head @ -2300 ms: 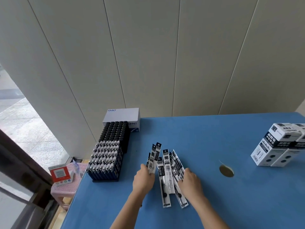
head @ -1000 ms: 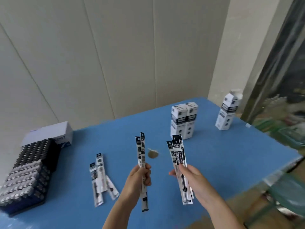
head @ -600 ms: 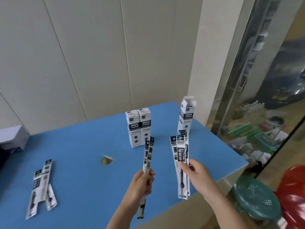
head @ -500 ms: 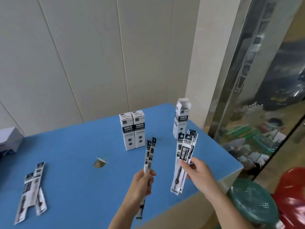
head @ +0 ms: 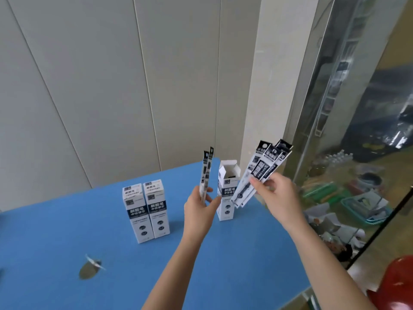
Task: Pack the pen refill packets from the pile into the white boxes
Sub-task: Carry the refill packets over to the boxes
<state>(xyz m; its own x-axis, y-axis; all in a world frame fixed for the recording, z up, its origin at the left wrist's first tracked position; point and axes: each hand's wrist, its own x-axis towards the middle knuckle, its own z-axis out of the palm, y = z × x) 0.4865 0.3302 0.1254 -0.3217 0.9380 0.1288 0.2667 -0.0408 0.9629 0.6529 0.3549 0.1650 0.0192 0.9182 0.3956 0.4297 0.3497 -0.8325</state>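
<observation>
Two refill packets (head: 206,168) pinched in the left hand (head: 199,209), a fanned bunch (head: 261,168) gripped in the right hand (head: 277,195): I'd square that before lowering it into the open box (head: 225,209).

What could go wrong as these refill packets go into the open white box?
The right hand holds its packets fanned and tilted; they may snag on the open box, whose flaps stand up. Neither it nor the left hand, holding two more packets, steadies that tall box near the table corner; a nudge might topple it.
</observation>
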